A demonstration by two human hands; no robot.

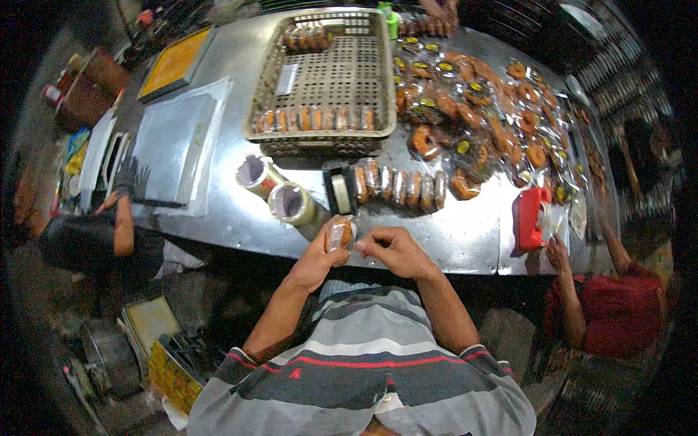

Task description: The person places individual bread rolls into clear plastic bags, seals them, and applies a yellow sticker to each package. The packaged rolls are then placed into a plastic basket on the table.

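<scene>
My left hand [313, 263] is closed around a doughnut in a clear plastic wrapper [339, 234], held upright just off the table's near edge. Close beside it, my right hand [401, 253] has thumb and forefinger pinched together at the wrapper's side; what lies between those fingertips is too small to make out. Just beyond my hands stands a black tape dispenser [339, 189]. From its right side runs a row of wrapped doughnuts [404, 187] standing on edge. To its left are two wide cylindrical rolls [292, 204], set upright.
A plastic basket [262, 93] holds more wrapped doughnuts in rows. Loose bagged doughnuts [472, 109] cover the metal table [240, 131] at right. A co-worker's hand [557, 254] is near a red tape dispenser [531, 219]. Another person's arm [123, 221] rests at left beside flat sheets [171, 145].
</scene>
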